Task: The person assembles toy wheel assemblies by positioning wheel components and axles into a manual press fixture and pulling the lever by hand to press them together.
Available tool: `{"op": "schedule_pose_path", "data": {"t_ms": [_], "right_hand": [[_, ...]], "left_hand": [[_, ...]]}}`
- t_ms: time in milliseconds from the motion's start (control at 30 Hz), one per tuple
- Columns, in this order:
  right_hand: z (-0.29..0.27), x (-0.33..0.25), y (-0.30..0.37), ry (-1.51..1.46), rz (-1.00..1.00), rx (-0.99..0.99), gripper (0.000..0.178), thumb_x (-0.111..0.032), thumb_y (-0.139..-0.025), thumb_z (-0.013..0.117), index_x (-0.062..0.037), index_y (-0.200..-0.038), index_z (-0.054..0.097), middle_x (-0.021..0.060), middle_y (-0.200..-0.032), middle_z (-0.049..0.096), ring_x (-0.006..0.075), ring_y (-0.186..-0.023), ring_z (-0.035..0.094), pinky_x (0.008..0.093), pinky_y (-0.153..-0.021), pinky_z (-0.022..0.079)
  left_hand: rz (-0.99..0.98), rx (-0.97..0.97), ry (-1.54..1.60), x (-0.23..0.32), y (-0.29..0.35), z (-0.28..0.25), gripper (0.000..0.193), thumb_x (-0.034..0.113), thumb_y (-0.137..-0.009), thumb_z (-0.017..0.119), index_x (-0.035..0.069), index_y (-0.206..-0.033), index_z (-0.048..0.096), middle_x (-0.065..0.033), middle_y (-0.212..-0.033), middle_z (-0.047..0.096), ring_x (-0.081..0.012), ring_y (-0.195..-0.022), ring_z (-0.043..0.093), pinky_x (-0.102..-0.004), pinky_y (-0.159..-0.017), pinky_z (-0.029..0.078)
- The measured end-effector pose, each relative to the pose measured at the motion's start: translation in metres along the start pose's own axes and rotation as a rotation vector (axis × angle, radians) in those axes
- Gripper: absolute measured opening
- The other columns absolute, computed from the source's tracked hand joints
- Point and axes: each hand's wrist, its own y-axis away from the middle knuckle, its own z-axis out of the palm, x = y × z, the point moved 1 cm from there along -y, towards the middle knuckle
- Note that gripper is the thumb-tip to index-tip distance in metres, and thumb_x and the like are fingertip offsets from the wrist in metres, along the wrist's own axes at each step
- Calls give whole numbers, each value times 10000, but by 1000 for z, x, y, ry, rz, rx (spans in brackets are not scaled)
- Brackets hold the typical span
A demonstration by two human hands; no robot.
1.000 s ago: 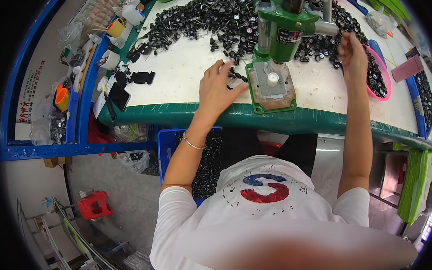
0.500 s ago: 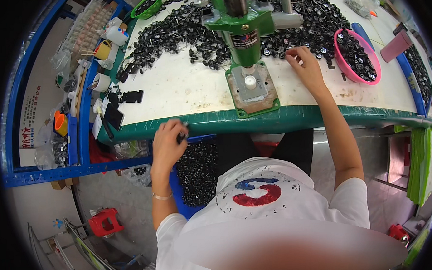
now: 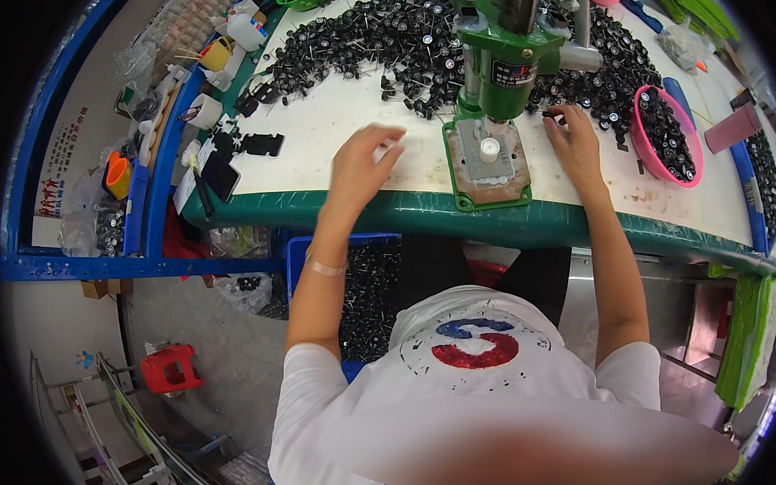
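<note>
My left hand [image 3: 362,169] is over the white tabletop, left of the green hand press [image 3: 507,71]. Its thumb and fingers are apart, slightly blurred, with nothing visible between them. To the right of the press, my right hand [image 3: 577,151] pinches a small black part [image 3: 552,116] at the near edge of the heap. A white round piece [image 3: 489,149] sits on the metal plate of the press base, below the ram. The heap of black wheel-like parts [image 3: 352,49], many with thin metal pins, spreads behind and beside the press.
A pink basket [image 3: 695,133] of black parts stands at the right, near a pink cup [image 3: 732,129]. Below the green table edge [image 3: 363,216], a blue bin [image 3: 297,255] holds more black parts. A dark phone-like slab [image 3: 220,175] lies at the left by a blue rack [image 3: 156,200].
My left hand has gone from above the blue bin, where it held a black part, up over the tabletop, without the part. My right hand now grips a black part. The view has shifted.
</note>
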Motion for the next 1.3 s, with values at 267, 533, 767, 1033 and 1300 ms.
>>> {"op": "schedule_pose_path", "data": {"t_ms": [267,533,767,1033,1300], "right_hand": [[-7,-8,1,-218,109,-24,316,-59,-870,640,-89,-1184,642,79,-1043,617,212,-846,600,312,-762,489],[-8,2,0,-365,141,-44,346,-16,-848,635,-77,-1188,662,56,-1087,604,160,-854,594,277,-776,481],[-12,-44,8,-612,179,-185,359,-63,-862,697,-33,-1215,639,28,-1081,668,110,-944,595,274,-902,474],[-11,-92,7,-615,166,-374,342,-131,-825,750,-17,-1138,677,30,-996,589,126,-850,555,265,-803,454],[-11,-106,15,-604,205,-407,325,-208,-857,718,-92,-1160,719,25,-938,522,108,-743,478,246,-732,445]], "left_hand": [[230,65,-215,-22,-57,64,133,115,-810,711,110,-944,716,-63,-818,591,-264,-778,601,-366,-710,500],[-131,76,231,-37,-36,49,182,41,-833,674,59,-1013,694,-49,-924,653,-141,-722,613,-271,-675,506],[-269,171,197,-25,-24,52,279,131,-804,724,24,-1061,698,-113,-949,662,-196,-753,644,-320,-708,527],[-319,97,-263,-21,-17,34,210,215,-802,744,58,-940,764,-119,-908,716,-263,-776,694,-359,-698,537],[-399,59,592,-2,-6,41,142,71,-850,704,-15,-962,722,-81,-804,715,-115,-676,661,-233,-659,505]]}}
